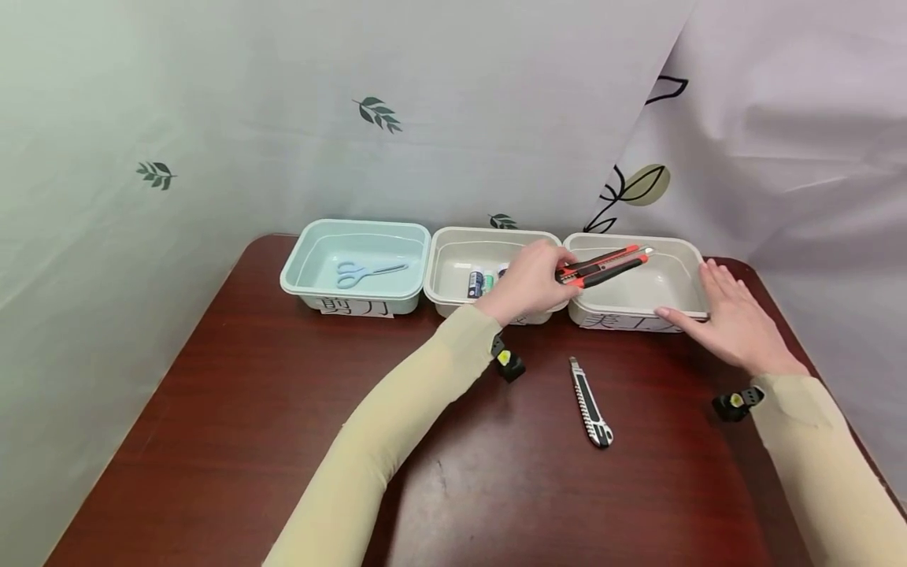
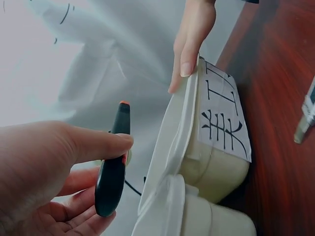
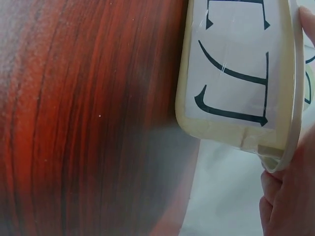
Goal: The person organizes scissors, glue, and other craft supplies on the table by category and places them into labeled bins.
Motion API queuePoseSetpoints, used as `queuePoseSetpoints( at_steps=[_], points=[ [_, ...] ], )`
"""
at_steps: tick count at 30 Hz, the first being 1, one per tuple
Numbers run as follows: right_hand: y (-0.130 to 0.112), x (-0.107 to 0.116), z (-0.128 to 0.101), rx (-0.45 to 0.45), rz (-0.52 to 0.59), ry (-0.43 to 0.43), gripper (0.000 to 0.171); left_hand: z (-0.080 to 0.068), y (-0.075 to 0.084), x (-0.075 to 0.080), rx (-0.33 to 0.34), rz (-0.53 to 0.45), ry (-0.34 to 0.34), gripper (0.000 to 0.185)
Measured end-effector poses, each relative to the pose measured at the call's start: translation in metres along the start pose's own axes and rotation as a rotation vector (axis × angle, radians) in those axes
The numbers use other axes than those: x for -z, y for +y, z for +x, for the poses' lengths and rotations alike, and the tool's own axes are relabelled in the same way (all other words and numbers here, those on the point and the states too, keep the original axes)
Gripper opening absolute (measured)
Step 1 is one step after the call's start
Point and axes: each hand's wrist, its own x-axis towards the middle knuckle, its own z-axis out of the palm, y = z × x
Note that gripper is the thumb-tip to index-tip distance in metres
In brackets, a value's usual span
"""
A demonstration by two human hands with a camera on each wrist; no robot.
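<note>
Holding two red-and-black utility knives (image 1: 602,266) together by their near ends, the left hand (image 1: 527,281) keeps them raised over the rightmost beige bin (image 1: 680,252), their tips pointing out across its open inside; the fingers (image 2: 98,145) are curled tight round the handles, thumb pressed along the top, as the left wrist view shows close up. The right hand (image 1: 733,323) lies against the right end of that same bin, fingers straight and relaxed, the thumb along the front rim and the rest against the side wall, gripping nothing. A paper label (image 2: 224,115) with black characters is stuck on the bin's front face. Next to it on the left sits a second beige bin (image 1: 453,295), touching it, with a few small batteries (image 1: 482,281) inside, partly hidden behind the left hand. Further left stands a pale green bin (image 1: 312,279) with a pair of light blue scissors (image 1: 364,272) lying flat on its floor and a label of its own on the front. On the dark red wooden desk (image 1: 283,433), in front of the bins and between the two forearms, a grey-and-black utility knife (image 1: 590,402) lies alone, its length running roughly toward the person. Both arms wear pale beige sleeves (image 1: 397,425), with a small black camera unit (image 1: 509,364) strapped at each wrist. Light curtains (image 1: 212,102) with leaf prints hang behind the desk.
</note>
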Motion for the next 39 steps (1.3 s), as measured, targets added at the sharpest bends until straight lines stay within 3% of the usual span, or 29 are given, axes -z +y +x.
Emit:
queuePoseSetpoints(
  at_steps=[4,9,12,26,39],
  points=[
    [-0.001,-0.002,0.001,-0.003,0.007,-0.001,0.106,0.017,0.008,-0.006,0.01,0.01,-0.035,0.043],
    [-0.004,-0.003,0.005,0.011,0.014,0.005,0.105,0.031,0.017,-0.012,0.114,-0.076,-0.013,0.078],
    [-0.006,-0.001,0.006,0.015,0.006,0.007,0.105,0.031,0.019,-0.012,0.135,-0.104,0.002,0.091],
    [-0.005,-0.002,0.003,0.001,0.002,0.007,0.104,0.007,0.02,-0.003,0.044,-0.094,-0.001,0.083],
    [-0.005,-0.002,0.0,-0.016,-0.011,-0.001,0.106,-0.018,0.022,-0.005,-0.095,-0.058,0.008,0.082]
  ],
)
